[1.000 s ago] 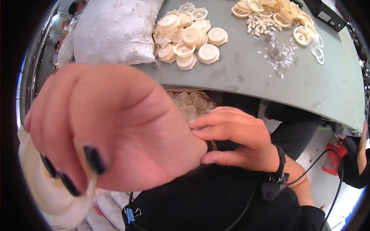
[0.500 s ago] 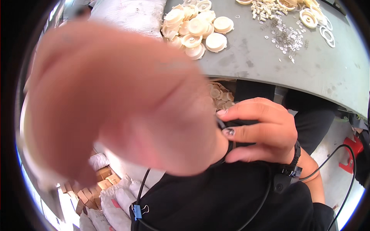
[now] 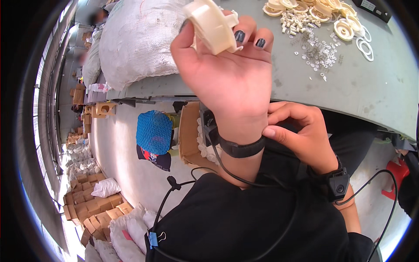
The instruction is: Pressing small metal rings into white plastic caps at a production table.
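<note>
Holding up a round cream plastic part (image 3: 212, 26) in the left hand (image 3: 233, 81), with the palm turned toward the camera and the fingers clamped on the part, the thumb at its left side. Seen in front of the far area of the desk (image 3: 384, 98), in the upper middle of the view. Placing the right hand (image 3: 307, 129) against the left wrist, just above a black strap (image 3: 244, 149), with thumb and fingers bent; cannot tell whether apart or together at the tips, partly hidden there. Lying on the desk to the right: a pile of cream round parts (image 3: 343, 29), small cream pieces (image 3: 292, 22), thin springs with small white rings (image 3: 321, 54), and larger white rings (image 3: 365, 49). Standing at the left, a big white woven sack (image 3: 135, 43); below the desk edge, an open cardboard box (image 3: 188, 131) with whitish pieces inside.
</note>
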{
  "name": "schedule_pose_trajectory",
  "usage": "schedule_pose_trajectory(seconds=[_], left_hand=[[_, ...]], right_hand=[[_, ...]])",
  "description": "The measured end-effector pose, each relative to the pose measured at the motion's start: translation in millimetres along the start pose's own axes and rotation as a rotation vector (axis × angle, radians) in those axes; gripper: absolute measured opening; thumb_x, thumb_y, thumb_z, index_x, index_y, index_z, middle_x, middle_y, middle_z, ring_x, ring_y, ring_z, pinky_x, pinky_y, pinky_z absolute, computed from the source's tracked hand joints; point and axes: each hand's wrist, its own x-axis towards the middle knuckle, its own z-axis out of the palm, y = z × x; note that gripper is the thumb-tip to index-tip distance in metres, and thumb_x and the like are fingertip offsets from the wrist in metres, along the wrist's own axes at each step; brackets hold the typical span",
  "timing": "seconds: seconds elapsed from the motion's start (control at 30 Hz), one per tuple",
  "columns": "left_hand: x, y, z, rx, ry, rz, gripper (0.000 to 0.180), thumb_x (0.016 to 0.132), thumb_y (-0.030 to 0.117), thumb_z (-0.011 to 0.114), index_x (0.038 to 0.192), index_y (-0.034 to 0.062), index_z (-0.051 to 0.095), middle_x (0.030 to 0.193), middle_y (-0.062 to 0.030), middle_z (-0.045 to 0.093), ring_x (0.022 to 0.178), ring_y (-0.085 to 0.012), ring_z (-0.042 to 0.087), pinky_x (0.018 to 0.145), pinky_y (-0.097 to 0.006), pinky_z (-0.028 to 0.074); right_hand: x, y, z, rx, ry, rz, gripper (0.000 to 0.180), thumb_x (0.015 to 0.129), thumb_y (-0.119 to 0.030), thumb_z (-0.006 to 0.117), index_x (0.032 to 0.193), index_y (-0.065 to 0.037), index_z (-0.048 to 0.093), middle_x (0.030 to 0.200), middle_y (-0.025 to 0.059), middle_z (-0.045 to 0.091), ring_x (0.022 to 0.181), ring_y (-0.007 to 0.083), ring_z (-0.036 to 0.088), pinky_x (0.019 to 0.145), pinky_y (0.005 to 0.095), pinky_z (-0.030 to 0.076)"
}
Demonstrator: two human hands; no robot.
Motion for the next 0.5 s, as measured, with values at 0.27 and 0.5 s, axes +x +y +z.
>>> schedule_pose_trajectory(seconds=[0.27,0.5], left_hand=[[-2.3,-25.6,7.9,-0.013,0.305,0.064,0.025,0.082,0.027,0.049,0.094,0.0064,0.056,0.072,-0.0008,0.049,0.065,-0.0144,0.045,0.060,-0.030,0.034],[-6.8,-21.7,-24.1,0.290,0.268,-0.041,0.027,0.087,0.024,0.050,0.108,0.0068,0.048,0.091,-0.0072,0.059,0.080,-0.0186,0.059,0.060,-0.031,0.049]], right_hand=[[2.3,11.2,-7.0,-0.068,0.052,0.054,0.011,0.078,-0.007,0.066,0.082,0.003,0.062,0.096,0.0087,0.065,0.070,0.0047,0.054,0.063,0.0203,0.045],[7.4,11.8,-42.4,-0.022,0.286,0.053,0.009,0.081,-0.008,0.063,0.085,0.000,0.062,0.088,0.0063,0.064,0.084,0.0098,0.057,0.077,0.0234,0.044]])
